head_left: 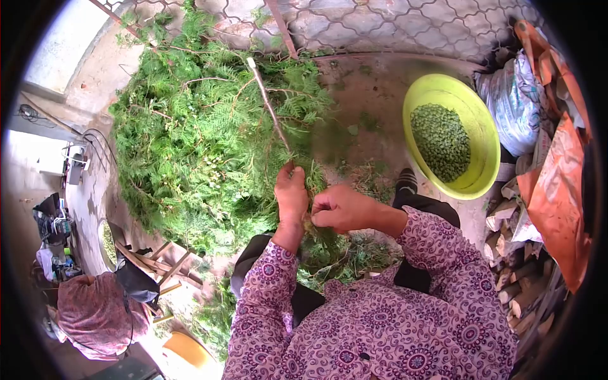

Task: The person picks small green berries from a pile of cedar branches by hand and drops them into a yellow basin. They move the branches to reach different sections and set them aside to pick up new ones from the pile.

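Note:
A leafy conifer branch (271, 109) with a bare, pale-cut stem points away from me. My left hand (292, 197) is closed around it, and its green foliage hangs down beside my wrist. Close by on the right, my right hand (347, 209) is closed in a pinch at that foliage. What its fingertips hold is too small to make out. Beyond both hands lies a large heap of cut green branches (196, 136). To the right, a tilted yellow-green tub (484, 149) holds many small green cones (441, 142).
White sacks (510, 104), an orange sheet (557, 202) and stacked firewood (522, 288) line the right side. A wire mesh fence (392, 28) runs along the back. At lower left, another person (95, 310) is near a wooden frame (168, 269) and an orange basin (187, 351).

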Demonstrator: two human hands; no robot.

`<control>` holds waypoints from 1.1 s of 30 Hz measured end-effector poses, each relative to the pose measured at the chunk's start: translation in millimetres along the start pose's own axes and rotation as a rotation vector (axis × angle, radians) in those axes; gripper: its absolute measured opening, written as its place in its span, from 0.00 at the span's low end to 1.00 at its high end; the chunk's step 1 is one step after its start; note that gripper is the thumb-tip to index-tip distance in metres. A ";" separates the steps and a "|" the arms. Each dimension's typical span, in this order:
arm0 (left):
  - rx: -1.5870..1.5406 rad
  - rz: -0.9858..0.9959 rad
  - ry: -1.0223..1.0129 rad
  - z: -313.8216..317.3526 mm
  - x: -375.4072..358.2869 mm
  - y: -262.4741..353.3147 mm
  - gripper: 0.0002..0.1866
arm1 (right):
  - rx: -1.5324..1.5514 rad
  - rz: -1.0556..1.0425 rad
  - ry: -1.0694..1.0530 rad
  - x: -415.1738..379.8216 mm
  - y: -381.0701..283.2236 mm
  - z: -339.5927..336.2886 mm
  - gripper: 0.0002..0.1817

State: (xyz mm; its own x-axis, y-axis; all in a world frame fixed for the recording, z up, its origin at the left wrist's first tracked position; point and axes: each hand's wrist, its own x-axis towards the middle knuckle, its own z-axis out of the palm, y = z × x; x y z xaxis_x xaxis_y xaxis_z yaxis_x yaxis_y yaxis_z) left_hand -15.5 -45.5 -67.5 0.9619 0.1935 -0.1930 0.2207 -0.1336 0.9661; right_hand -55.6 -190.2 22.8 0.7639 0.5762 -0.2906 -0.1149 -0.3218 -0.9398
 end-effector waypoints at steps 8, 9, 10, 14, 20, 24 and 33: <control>0.132 -0.075 -0.003 -8.1 -0.3 11.9 0.22 | 0.682 0.015 -0.107 -16.0 -5.1 -13.9 0.06; 0.234 0.022 0.002 -7.5 -0.9 12.9 0.22 | 0.700 -0.058 -0.017 -14.5 -9.5 -20.2 0.06; 0.178 -0.016 -0.023 -7.2 -0.1 10.8 0.23 | 0.686 -0.065 -0.023 -15.3 -16.9 -26.0 0.07; 0.199 -0.051 -0.028 -3.5 3.3 3.8 0.23 | 0.682 -0.071 -0.010 -5.8 -3.3 -18.3 0.11; 0.077 -0.035 -0.067 3.1 -4.4 -10.5 0.23 | -0.458 -0.386 0.272 -0.6 -3.5 10.3 0.21; -0.137 -0.193 -0.088 8.1 -12.1 -3.2 0.22 | -0.530 -0.442 0.294 2.8 4.1 12.9 0.18; -0.103 -0.146 -0.060 7.5 -10.1 3.8 0.22 | -0.589 -0.315 0.320 -2.1 18.6 7.2 0.08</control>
State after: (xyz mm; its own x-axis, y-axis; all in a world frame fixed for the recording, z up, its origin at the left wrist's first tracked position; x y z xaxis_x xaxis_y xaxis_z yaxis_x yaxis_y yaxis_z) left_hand -23.2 -55.3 -63.2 0.9295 0.1443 -0.3394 0.3440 -0.0078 0.9389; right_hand -63.9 -192.0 4.7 0.8626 0.4893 0.1283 0.4314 -0.5793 -0.6916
